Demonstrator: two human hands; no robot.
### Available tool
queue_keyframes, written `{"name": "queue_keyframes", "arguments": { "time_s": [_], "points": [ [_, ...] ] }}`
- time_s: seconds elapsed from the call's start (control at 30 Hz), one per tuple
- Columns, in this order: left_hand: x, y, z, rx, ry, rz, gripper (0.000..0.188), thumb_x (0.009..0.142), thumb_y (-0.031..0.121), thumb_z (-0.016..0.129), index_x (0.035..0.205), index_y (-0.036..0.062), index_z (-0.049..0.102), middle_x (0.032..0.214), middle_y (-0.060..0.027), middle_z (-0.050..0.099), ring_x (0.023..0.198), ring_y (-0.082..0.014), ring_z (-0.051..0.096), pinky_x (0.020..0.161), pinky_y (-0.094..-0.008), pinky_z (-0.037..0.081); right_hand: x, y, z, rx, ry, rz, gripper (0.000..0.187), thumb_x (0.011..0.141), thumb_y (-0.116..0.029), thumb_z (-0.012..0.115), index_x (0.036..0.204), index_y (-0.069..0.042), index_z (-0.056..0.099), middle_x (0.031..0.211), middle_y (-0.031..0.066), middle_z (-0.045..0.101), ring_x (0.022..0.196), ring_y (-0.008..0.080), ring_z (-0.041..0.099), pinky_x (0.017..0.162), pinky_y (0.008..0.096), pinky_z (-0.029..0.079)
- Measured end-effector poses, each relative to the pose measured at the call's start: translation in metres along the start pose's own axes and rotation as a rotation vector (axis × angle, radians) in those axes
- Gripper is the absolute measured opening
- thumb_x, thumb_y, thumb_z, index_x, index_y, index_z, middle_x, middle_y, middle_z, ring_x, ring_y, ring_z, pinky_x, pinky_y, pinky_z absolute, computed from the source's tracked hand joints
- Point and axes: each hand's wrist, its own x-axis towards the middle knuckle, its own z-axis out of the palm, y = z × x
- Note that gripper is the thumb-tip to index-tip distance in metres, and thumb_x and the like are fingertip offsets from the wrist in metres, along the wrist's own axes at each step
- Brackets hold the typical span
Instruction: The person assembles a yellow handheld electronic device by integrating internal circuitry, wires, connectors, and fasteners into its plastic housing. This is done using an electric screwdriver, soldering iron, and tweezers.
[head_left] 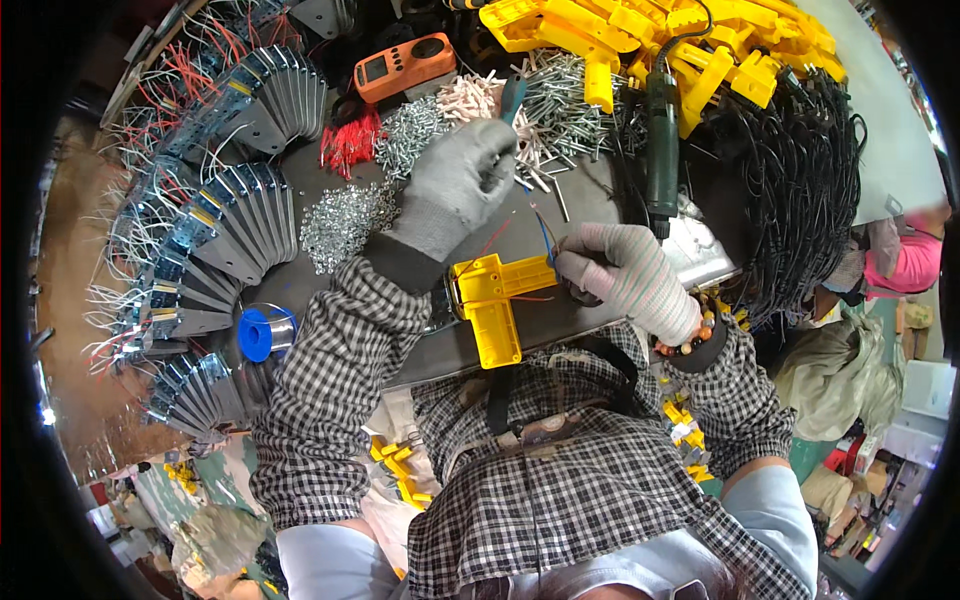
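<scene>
My left hand [460, 180] wears a grey glove, its fingers curled round a hand tool with a teal handle [512, 100]. The jaws are too small and covered to make out. Below and to the right, my right hand [625, 270], in a pale striped glove, pinches thin blue and brown wires [546, 235] that rise toward the tool. Under both hands lies an open yellow plastic housing [488, 310], T-shaped, one arm reaching to my right fingers. Thin red wires stick out of it.
Silver nuts [345, 222], screws [412, 135] and red pieces [352, 145] lie in piles. An orange meter [404, 66] sits behind. A green powered screwdriver [662, 150] stands by black cables [790, 190]. Yellow housings [690, 50], grey-plated parts [240, 215] and a blue spool [262, 333] surround these.
</scene>
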Motion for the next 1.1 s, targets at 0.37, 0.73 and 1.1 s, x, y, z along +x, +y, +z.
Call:
{"name": "queue_keyframes", "arguments": {
  "time_s": [0.37,0.73,1.1],
  "points": [
    [-0.051,0.003,-0.029,-1.443,0.031,-0.539,0.019,0.092,-0.003,0.049,0.109,-0.005,0.059,0.095,-0.0111,0.063,0.086,-0.0139,0.063,0.08,-0.0224,0.053,0.006,-0.002,0.019,0.395,-0.1,0.055,0.016,0.092,-0.017,0.06,0.096,-0.001,0.063,0.075,-0.0025,0.058,0.068,0.0017,0.052,0.061,0.0183,0.043],
    [-0.085,0.071,-0.033,-0.422,0.143,-0.278,0.026,0.085,0.006,0.065,0.11,0.0044,0.064,0.098,-0.0077,0.066,0.087,-0.0247,0.064,0.08,-0.0344,0.052,-0.001,-0.023,0.035,-0.015,0.15,-0.148,0.018,0.085,-0.015,0.063,0.087,0.003,0.066,0.072,0.0119,0.066,0.064,0.0176,0.063,0.06,0.0305,0.049],
    [-0.099,0.066,-0.029,-0.701,0.28,-0.512,0.017,0.088,0.005,0.067,0.105,0.0015,0.064,0.096,-0.0055,0.067,0.087,-0.0144,0.065,0.08,-0.0283,0.052,-0.002,-0.026,0.038,-0.093,0.183,-0.305,0.02,0.087,-0.016,0.062,0.094,0.002,0.067,0.07,0.0137,0.064,0.059,0.0177,0.06,0.058,0.03,0.048]
  ]
}}
